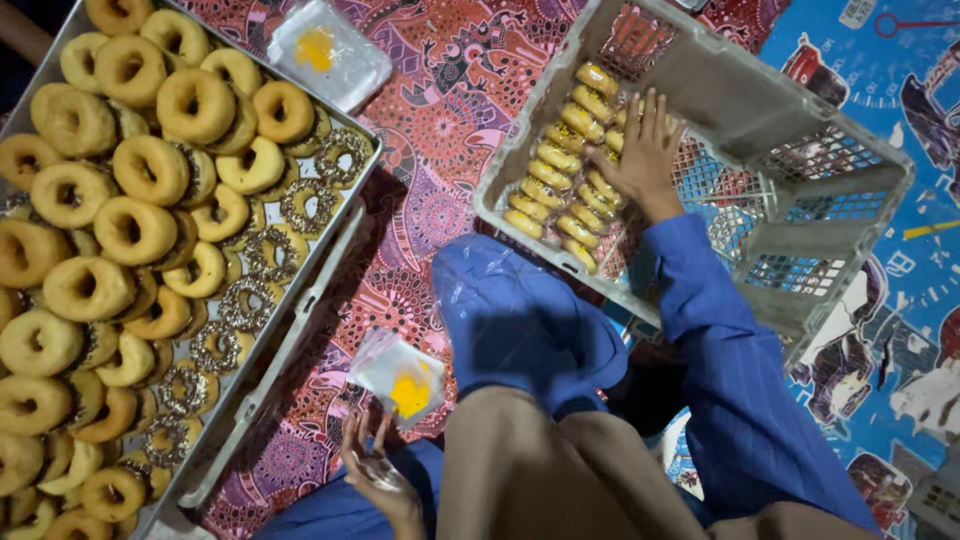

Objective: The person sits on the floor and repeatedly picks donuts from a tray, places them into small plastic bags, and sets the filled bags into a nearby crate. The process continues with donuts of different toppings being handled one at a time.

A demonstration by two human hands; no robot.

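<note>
Two rows of wrapped yellow doughnuts [562,175] lie along the near-left floor of the grey plastic lattice crate [800,215], which sits tilted on the red patterned cloth [440,120]. The right hand [645,150] reaches into that crate from a blue sleeve [735,370]; its fingers are spread and laid flat, palm down, on the upper end of the rows, pressing on the packs rather than gripping one. The left hand [378,470] is low in the view, just beside the knee, with fingers loosely curled upward around a thin bit of clear film; whether it truly grips it cannot be told. Just above that hand lies a small stack of clear plastic bags with a yellow mark [402,378], touching or nearly touching the fingertips. A second stack of clear bags with a yellow mark [328,52] rests on the cloth near the top, beside the tray's far corner. To the left, a large metal tray [280,350] is piled with plain golden ring doughnuts [130,230], and along its right edge stand doughnuts coated in dark sprinkles [245,300]. Under the crate's right side is a blue printed mat [900,330].
</note>
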